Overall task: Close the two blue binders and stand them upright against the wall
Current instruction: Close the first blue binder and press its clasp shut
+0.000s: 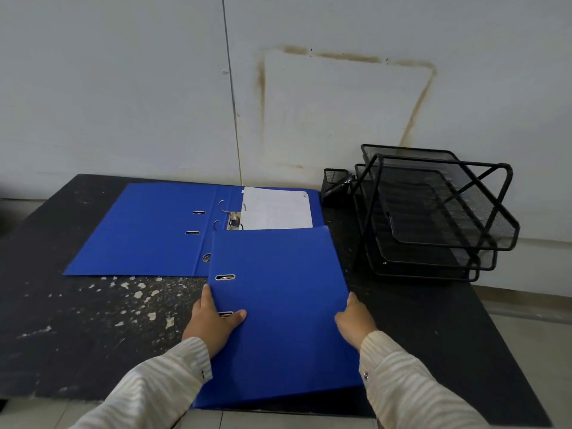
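Showing the task at roughly its midpoint: one binder shut, the other open, neither upright.

Near binder point(278, 311): closed, cover down over its contents, lying flat or nearly so at the front of the worktop point(93, 320), its near edge reaching the worktop's front edge. Its far corner overlaps the lower right part of the far binder point(142, 230).

Left hand point(213, 323): set on the spine side of the near binder, thumb laid across the cover beside the lower slot, fingers point(205, 297) wrapped round the edge. Right hand point(356, 320): pressed against the opposite long edge, fingers curled behind it and mostly hidden. Both hands grip the same binder from either side; how firmly cannot be told.

Far binder: fully open, both covers spread flat, ring mechanism point(230, 218) exposed, a stack of paper point(275, 209) lying on the right cover. It sits just before the wall point(123, 103), well short of standing.

Mesh tray rack point(433, 212) and a small mesh holder point(335, 184): at the right, against the wall, leaving free wall behind and left of the open binder.

Done, by appearance: closing of the near binder. Remaining: lifting it on end and leaning it on the wall; folding the far binder's left cover over the rings and paper; standing that one alongside. The overlap suggests the near binder should be cleared away first.
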`<state>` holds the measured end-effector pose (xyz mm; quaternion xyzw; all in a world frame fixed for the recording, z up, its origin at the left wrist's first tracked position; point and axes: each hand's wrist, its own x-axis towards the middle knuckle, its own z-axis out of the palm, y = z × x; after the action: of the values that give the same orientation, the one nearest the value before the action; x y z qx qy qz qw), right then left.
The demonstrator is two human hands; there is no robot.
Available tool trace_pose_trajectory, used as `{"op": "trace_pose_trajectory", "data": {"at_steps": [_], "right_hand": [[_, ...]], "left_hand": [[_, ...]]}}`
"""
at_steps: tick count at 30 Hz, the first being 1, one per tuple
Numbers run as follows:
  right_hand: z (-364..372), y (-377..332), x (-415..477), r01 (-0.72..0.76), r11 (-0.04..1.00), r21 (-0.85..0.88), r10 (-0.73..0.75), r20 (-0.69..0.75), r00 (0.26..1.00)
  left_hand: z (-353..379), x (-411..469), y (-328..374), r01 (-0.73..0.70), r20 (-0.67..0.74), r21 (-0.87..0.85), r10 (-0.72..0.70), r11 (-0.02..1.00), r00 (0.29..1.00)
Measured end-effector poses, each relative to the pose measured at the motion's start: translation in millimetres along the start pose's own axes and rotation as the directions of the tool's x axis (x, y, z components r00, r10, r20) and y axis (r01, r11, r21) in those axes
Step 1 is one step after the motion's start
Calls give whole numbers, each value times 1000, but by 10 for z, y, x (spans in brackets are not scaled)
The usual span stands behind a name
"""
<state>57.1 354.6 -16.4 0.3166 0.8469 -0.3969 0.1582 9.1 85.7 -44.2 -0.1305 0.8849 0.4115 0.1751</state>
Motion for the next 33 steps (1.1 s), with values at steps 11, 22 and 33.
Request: {"op": "trace_pose_trajectory", "data": {"at_steps": [11, 22, 33], "right_hand": [[304, 137, -3, -101, 937, -335, 71, -102, 992], [452, 173, -124, -37, 838, -544, -10, -84, 996], [751, -61, -238, 263, 827, -497, -220, 145, 965]], "left_hand": [[37, -59, -135, -30, -25, -37, 29, 999, 999], [87, -67, -96, -33, -35, 33, 34, 999, 999], [96, -89, -100, -46, -41, -23, 45, 999, 998]]}}
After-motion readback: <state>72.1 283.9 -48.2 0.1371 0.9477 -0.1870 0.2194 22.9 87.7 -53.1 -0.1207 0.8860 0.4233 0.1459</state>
